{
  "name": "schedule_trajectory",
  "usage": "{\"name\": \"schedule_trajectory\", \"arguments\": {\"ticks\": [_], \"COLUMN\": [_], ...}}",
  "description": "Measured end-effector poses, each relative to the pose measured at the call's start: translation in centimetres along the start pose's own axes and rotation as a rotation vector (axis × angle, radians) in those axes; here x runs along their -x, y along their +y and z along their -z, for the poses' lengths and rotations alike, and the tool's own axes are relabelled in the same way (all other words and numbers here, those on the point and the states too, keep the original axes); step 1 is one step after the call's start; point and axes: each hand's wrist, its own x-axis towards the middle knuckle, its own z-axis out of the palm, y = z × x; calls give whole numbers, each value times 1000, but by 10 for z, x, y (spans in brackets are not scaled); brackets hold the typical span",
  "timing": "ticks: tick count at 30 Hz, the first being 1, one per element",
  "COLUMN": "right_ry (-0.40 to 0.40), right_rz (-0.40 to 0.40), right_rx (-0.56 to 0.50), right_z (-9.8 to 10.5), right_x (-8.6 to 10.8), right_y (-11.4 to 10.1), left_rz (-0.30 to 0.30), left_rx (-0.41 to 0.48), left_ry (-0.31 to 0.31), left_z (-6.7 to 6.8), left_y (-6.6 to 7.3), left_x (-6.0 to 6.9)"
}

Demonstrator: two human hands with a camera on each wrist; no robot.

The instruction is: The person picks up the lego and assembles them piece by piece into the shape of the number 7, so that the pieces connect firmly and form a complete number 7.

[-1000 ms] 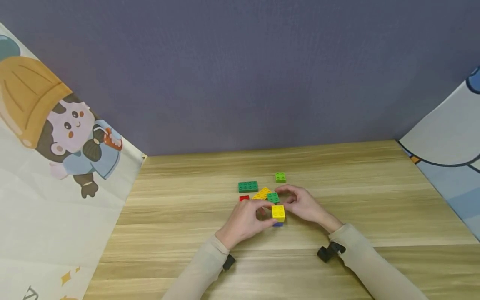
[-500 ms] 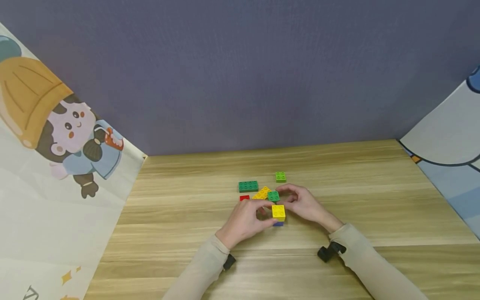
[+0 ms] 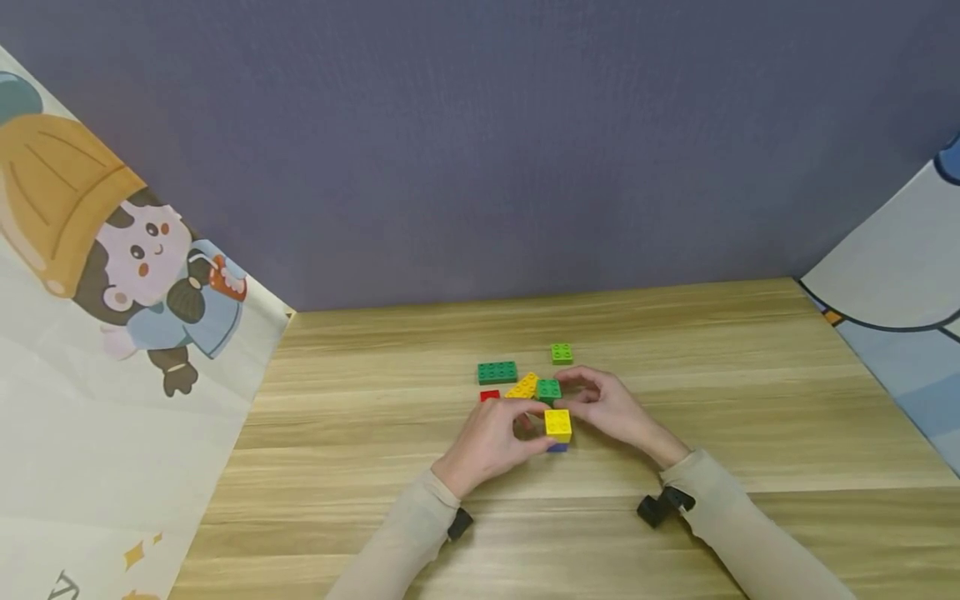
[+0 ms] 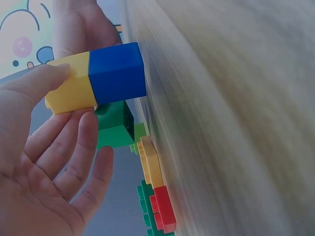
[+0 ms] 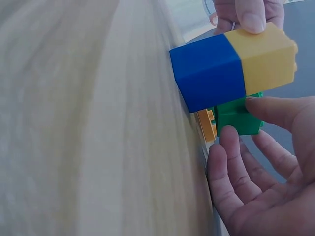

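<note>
Between thumb and fingers, my left hand (image 3: 487, 446) pinches a yellow toy brick (image 3: 557, 425) joined on top of a blue brick (image 4: 118, 73). This two-brick stack stands upright, its blue end low at the tabletop. Just behind it, my right hand (image 3: 611, 408) grips a small green brick (image 3: 548, 391) by its sides, thumb and fingertips on it. In the left wrist view the green brick's underside appears slightly off the table. The right wrist view shows the blue brick partly covering the green brick (image 5: 238, 118).
Flat on the wooden table (image 3: 337, 442) lie a long yellow brick (image 3: 523, 386), a dark green long brick (image 3: 497, 372) and a red brick (image 3: 490, 395), partly hidden by the left hand. A lime green brick (image 3: 562, 353) sits farther back, before a dark wall (image 3: 480, 167).
In my right hand the green brick has turned from a slant to nearly straight and shifted slightly back and right. My left hand and the yellow-blue stack have hardly moved.
</note>
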Motion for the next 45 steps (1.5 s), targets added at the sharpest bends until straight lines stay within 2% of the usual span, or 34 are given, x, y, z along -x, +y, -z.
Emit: {"name": "schedule_trajectory", "arguments": {"ticks": [14,28,37,45], "right_ry": [42,78,114,163], "right_rz": [-2,47,64,64], "right_rx": [23,-47,-23,28], "right_z": [4,5,6,8], "right_x": [7,20,29,33], "right_y": [-11,-20,-26,-29], "left_rz": [-5,-4,13,-7], "left_rx": [7,21,37,25], "left_ry": [2,3,-6,3], "left_z": [2,2,1,0], "left_y": [1,1,2,1], "left_x": [0,2,5,6]}}
